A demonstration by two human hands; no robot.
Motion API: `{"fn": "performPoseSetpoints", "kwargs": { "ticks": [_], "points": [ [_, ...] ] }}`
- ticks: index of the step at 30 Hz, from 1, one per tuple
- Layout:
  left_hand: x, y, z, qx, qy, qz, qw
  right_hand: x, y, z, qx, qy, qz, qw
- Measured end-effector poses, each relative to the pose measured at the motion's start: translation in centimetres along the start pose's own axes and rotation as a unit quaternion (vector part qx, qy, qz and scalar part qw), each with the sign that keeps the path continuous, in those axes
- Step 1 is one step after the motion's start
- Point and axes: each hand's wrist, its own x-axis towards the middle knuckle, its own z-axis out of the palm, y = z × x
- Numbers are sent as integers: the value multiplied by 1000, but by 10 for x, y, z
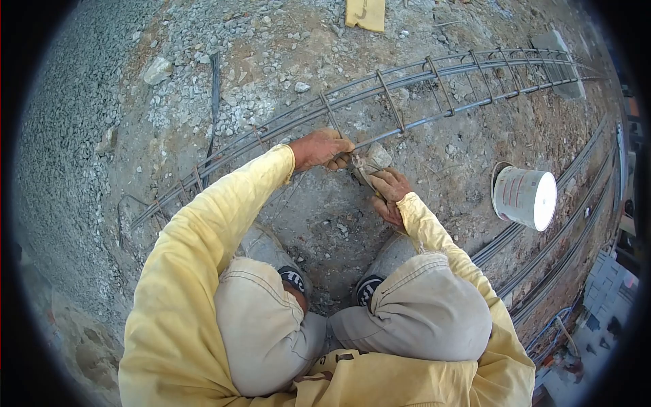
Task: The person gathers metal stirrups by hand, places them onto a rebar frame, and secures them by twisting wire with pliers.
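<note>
A long rebar cage [437, 74], with thin square stirrups along its bars, lies across the ground in front of me. My left hand [320, 148] is closed on its near bar, where one stirrup [329, 108] meets it. Exactly what the fingertips pinch there is hidden. In my right hand [388, 195] are metal pincers [363, 171], fingers wrapped round the handles. The jaws point up and left, close to my left fingertips at the near bar. A pale stone [379, 154] sits just beyond the pincers.
A white bucket [522, 197] lies tipped over on the right. Behind it run several long bars [536, 217]. Grey gravel [74, 136] spreads across the left. A yellow piece [366, 13] lies at the far edge, and a grey block [559, 64] is under the cage's far end.
</note>
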Motion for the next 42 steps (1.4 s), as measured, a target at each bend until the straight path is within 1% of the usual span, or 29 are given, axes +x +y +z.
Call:
{"fn": "performPoseSetpoints", "kwargs": {
  "ticks": [1,2,6,9,10,13,19,22,25,28,31,34,37,38,41,42],
  "points": [
    [1,-2,-1,9,-6,3,1000,-3,-1,-3,19,-2,11,1000],
    [3,-3,-3,17,-12,7,1000,-3,-17,-12,-63,21,4,998],
    [3,-2,0,20,-4,8,1000,-9,-66,-26,-122,42,80,988],
    [3,-4,-3,6,-26,12,1000,-8,-83,-32,-120,24,156,980],
    [3,-5,-3,-1,-24,9,1000,-8,-83,-32,-93,3,197,976],
    [5,-4,-1,-12,-22,6,1000,-15,-89,-40,-130,-25,192,972],
    [3,-3,-1,1,-18,11,1000,-6,-97,-59,-224,-49,146,962],
    [4,-4,-3,16,-16,10,1000,-3,-98,-62,-239,-59,133,960],
    [5,-4,-3,23,-16,9,1000,-5,-90,-63,-211,-82,137,964],
    [4,-4,-3,21,-11,10,1000,-8,-82,-60,-216,-65,99,969],
    [2,-2,-1,15,-11,14,1000,-6,-85,-60,-221,-70,105,967],
    [4,-3,-2,23,-10,14,1000,-2,-89,-68,-127,-79,164,975],
    [5,-4,-3,37,-15,16,999,-1,-92,-75,-110,6,228,967],
    [4,-3,-3,43,-15,15,999,-2,-83,-77,-102,-17,256,961],
    [4,-3,-2,54,-14,16,998,4,-72,-80,-109,-148,280,942],
    [4,-2,-3,59,-14,17,998,9,-68,-86,-24,-197,305,931]
  ]
}}
